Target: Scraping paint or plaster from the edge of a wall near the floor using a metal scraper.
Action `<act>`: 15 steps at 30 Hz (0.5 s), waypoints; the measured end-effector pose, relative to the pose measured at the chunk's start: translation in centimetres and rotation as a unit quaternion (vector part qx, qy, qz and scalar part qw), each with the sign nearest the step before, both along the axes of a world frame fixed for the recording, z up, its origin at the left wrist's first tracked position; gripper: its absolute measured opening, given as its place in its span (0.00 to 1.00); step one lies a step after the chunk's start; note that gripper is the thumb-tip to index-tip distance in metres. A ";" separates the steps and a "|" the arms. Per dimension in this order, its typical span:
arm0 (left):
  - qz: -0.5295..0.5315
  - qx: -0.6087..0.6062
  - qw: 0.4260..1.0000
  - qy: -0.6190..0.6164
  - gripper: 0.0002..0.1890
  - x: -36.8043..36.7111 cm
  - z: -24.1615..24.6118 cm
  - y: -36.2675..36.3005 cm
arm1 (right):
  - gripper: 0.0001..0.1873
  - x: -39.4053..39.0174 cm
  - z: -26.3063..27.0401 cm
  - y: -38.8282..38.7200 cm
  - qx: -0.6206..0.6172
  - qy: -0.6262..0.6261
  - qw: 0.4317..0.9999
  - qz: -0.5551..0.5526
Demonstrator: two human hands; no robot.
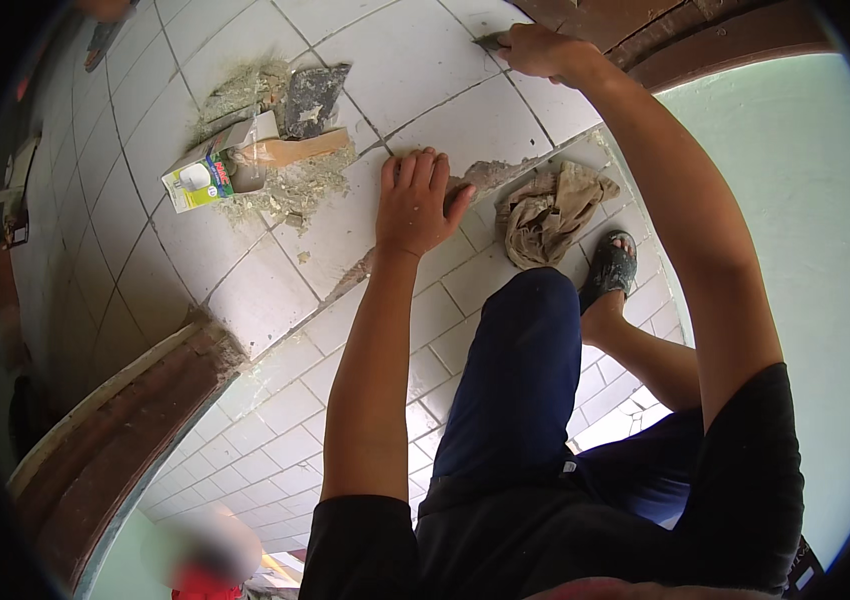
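Observation:
My right hand (548, 52) grips a small scraper-like tool (491, 41). Its dark tip meets the white floor tile (425, 45) beside the brown door frame; the grip is mostly hidden in my fist. My left hand (419, 201) lies palm down at the edge of the raised tiled floor and holds nothing, fingers slightly spread. Beside it, the tile edge is broken, baring rough mortar (496, 172). Left of that hand, a light bulb carton (199, 176) lies on its side amid crumbled debris (305, 184). A brown strip (305, 148) sticks out of its opening, and a dark flat piece (316, 101) lies behind.
A crumpled brown cloth (556, 214) lies on the lower tiles near my sandalled foot (608, 266). Brown door frame posts stand at lower left (132, 435) and upper right (725, 52). A pale green wall (792, 195) borders my right arm. A blurred person (207, 574) is at lower left.

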State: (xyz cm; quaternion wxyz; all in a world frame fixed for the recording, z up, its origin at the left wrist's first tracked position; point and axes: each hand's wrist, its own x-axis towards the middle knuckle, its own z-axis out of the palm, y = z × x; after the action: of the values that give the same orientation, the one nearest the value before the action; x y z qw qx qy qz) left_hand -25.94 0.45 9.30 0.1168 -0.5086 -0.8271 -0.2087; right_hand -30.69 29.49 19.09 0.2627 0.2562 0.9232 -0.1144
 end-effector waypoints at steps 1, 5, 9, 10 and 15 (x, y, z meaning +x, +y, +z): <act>0.002 -0.003 1.000 -0.002 0.25 0.0 0.0 -0.1 | 0.22 1.0 -0.2 -0.1 -0.013 0.009 1.000 0.011; 0.004 0.004 1.000 0.003 0.25 0.4 0.0 0.1 | 0.21 0.1 0.5 0.9 -0.035 0.023 0.999 0.010; -0.008 0.020 1.000 0.006 0.26 0.4 0.0 1.4 | 0.21 -2.8 0.7 3.6 -0.016 -0.004 1.000 0.015; -0.010 0.015 1.000 0.003 0.26 0.4 -0.1 1.1 | 0.22 -2.3 0.1 3.0 -0.014 0.026 1.000 0.000; 0.001 -0.012 1.000 -0.010 0.26 0.2 0.0 0.1 | 0.20 -1.3 0.0 2.4 -0.009 -0.015 0.998 0.057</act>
State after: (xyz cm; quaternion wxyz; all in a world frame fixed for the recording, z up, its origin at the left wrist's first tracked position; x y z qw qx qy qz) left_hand -25.71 0.58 9.27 0.1021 -0.5069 -0.8313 -0.2038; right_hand -32.00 31.87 19.08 0.2852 0.2028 0.9310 -0.1040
